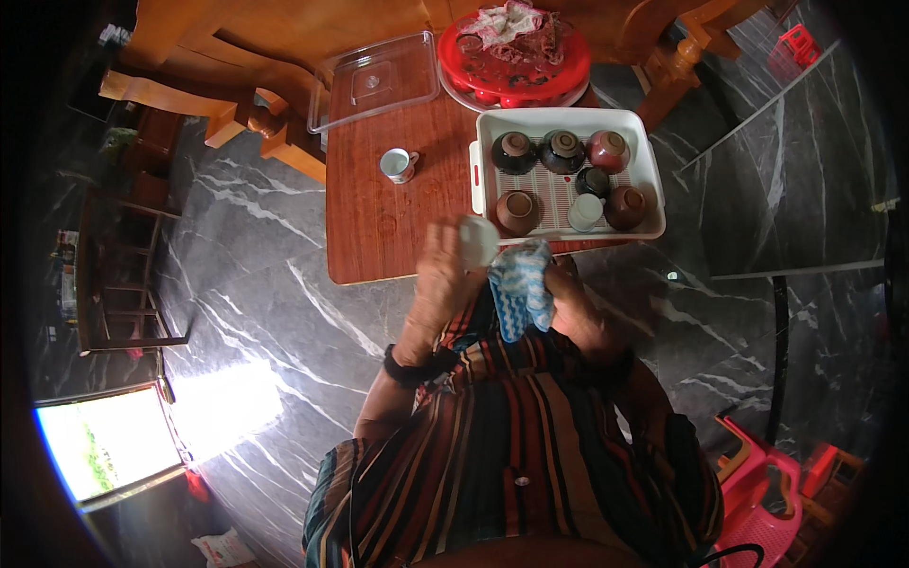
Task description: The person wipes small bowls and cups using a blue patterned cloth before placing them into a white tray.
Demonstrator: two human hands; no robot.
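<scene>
My left hand (444,266) holds a small white cup or bowl (478,242) just past the table's near edge; it is slightly blurred. Beside it, my right hand (574,302) grips a blue and white cloth (523,287), whose upper end lies close to the white piece. A white mug (398,165) with a patterned outside stands upright on the wooden table (369,227). In the white plastic tray (643,142), several brown, black and reddish cups and bowls sit upside down, among them a dark bowl (563,151), a brown cup (518,212) and a white cup (585,212).
A clear plastic lid (373,82) lies at the table's far left. Behind the tray is a red round tray (454,60) bearing glasses and a crumpled cloth (504,23). A carved wooden bench (284,42) borders the far side. A pink plastic chair (763,511) stands at lower right.
</scene>
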